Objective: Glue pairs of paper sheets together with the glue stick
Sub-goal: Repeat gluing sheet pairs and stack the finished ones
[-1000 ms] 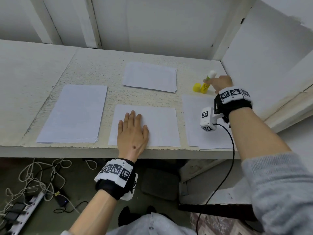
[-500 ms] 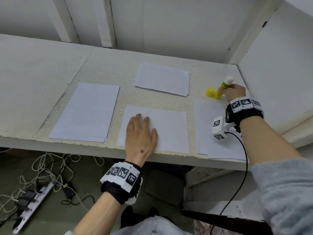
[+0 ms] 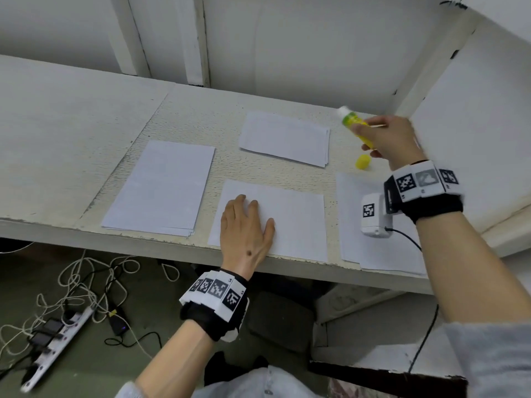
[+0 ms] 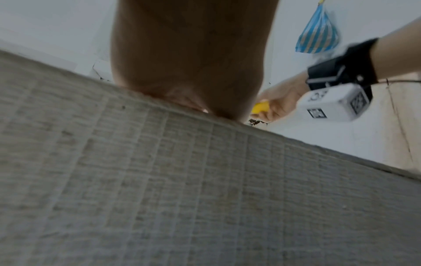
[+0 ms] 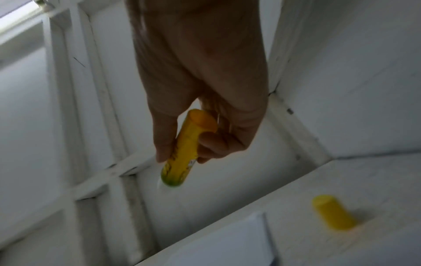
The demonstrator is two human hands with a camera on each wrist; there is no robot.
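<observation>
My right hand (image 3: 388,139) grips the yellow glue stick (image 3: 355,126) in the air above the table's far right, white tip pointing up and left; the right wrist view shows thumb and fingers curled round the glue stick (image 5: 184,149). Its yellow cap (image 3: 362,162) lies on the table below, the same cap (image 5: 332,212) showing in the right wrist view. My left hand (image 3: 244,228) lies flat, fingers straight, on the near-left part of the middle sheet (image 3: 293,222). The left wrist view shows only the palm's underside at the table's edge.
A paper stack (image 3: 163,188) lies at the left, another stack (image 3: 284,137) at the back, and sheets (image 3: 373,254) at the right by the front edge. White walls close the back and right side. Cables and a power strip (image 3: 54,337) lie on the floor.
My right hand has lifted the glue stick off the table and carried it up and leftward; the cap stays on the table. The left hand stays pressed on the middle sheet.
</observation>
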